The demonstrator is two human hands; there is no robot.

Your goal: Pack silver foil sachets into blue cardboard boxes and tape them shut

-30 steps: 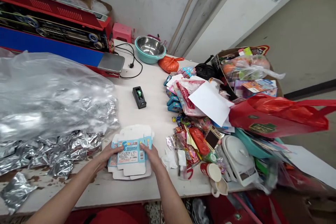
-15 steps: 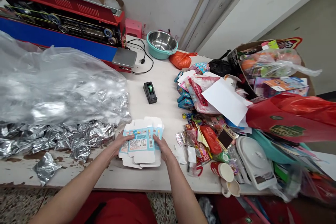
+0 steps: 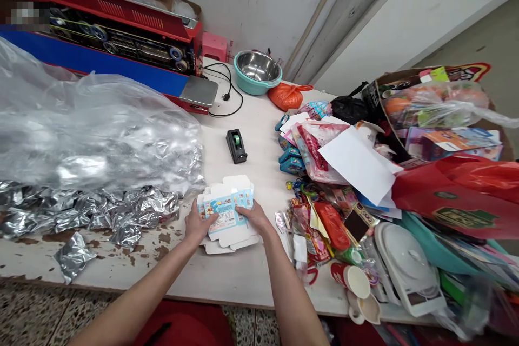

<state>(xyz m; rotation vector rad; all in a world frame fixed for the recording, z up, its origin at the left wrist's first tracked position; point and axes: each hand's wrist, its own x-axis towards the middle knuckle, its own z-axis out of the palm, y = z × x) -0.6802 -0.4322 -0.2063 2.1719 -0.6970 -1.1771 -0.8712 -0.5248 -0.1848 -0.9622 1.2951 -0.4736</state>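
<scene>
Stack of flattened light-blue and white cartons (image 3: pixel 229 230) on the white surface (image 3: pixel 233 284), near its front edge. Gripped along the left side by the left hand (image 3: pixel 198 224), along the right side by the right hand (image 3: pixel 256 218). Black tape dispenser (image 3: pixel 239 156) beyond, apart from the stack; silver foil pouches (image 3: pixel 133 211) to the left.

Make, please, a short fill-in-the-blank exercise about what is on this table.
The left hand and the right hand hold flat cartons printed mostly in light ____.
The tape dispenser is ____.
Foil packets lie on the person's ____ side.
The large paper sheet is ____.
Missing words: blue; black; left; white.
</scene>
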